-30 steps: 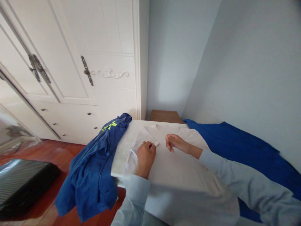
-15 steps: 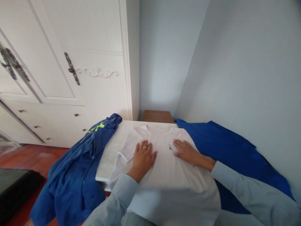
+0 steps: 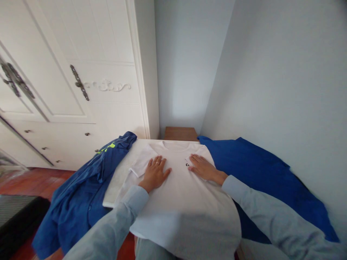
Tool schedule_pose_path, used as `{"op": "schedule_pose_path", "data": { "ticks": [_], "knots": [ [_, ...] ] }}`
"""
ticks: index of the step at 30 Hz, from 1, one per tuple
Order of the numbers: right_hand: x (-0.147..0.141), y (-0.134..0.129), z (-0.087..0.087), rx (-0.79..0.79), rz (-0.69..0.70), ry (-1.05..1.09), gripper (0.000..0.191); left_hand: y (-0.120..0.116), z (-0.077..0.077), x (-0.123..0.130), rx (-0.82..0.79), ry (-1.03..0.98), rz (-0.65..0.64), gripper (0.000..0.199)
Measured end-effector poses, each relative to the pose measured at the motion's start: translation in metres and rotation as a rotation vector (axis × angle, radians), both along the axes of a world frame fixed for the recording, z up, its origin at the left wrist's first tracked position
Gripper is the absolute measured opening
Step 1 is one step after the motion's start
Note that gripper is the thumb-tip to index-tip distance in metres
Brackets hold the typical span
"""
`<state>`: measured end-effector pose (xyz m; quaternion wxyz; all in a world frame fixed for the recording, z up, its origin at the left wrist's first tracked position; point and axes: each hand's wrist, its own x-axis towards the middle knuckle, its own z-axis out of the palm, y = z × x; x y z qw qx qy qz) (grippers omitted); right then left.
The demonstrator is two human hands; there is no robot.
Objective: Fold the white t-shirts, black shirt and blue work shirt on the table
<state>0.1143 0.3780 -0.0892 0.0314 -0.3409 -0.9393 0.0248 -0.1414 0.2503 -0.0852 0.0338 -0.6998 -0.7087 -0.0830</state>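
A white T-shirt [image 3: 179, 195] lies spread on a white tabletop [image 3: 115, 191], its collar toward the wall and its lower part hanging over the near edge. A small dark mark shows on its chest. My left hand [image 3: 154, 173] rests flat on the shirt near the left sleeve, fingers extended, a ring on one finger. My right hand [image 3: 204, 168] lies flat near the right sleeve, just beside the mark, thumb apart from the fingers. Neither hand grips the cloth.
A blue garment with yellow-green patches [image 3: 78, 195] drapes over the table's left side. Another blue garment [image 3: 252, 166] covers the right side by the wall. Behind stands a brown wooden box-like piece [image 3: 181, 133]. A white wardrobe [image 3: 108, 47] rises at left; a black object [image 3: 24, 220] sits on the floor.
The view has shifted slightly, and shirt and hands appear a little further left. My right hand has slid slightly, uncovering more of the chest mark. Both hands stay flat.
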Motion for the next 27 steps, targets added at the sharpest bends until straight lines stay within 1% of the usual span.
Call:
{"op": "schedule_pose_path", "data": {
  "ticks": [6,9,13,18,20,24,27],
  "knots": [
    [-0.023,0.017,0.008,-0.037,-0.011,-0.013,0.067,0.02,0.006,-0.018,-0.076,0.014,0.03,0.067],
    [-0.026,0.017,0.011,-0.042,-0.003,-0.005,0.066,0.025,0.008,-0.022,-0.121,0.016,0.024,0.068],
    [-0.014,0.004,0.011,-0.04,0.028,-0.015,0.067,0.027,0.005,-0.026,-0.118,0.021,0.005,0.069],
    [0.004,-0.019,0.009,0.01,0.058,0.003,0.071,0.026,-0.001,-0.028,-0.05,0.011,-0.016,0.068],
    [0.008,-0.025,0.008,-0.004,0.08,-0.006,0.072,0.026,-0.002,-0.029,-0.026,0.005,-0.021,0.067],
    [0.012,-0.031,0.007,-0.06,0.086,-0.027,0.074,0.026,-0.004,-0.029,0.004,-0.007,-0.023,0.065],
    [0.012,-0.033,0.006,-0.068,0.08,0.012,0.072,0.027,-0.005,-0.029,0.009,-0.015,-0.022,0.065]
  ]
}}
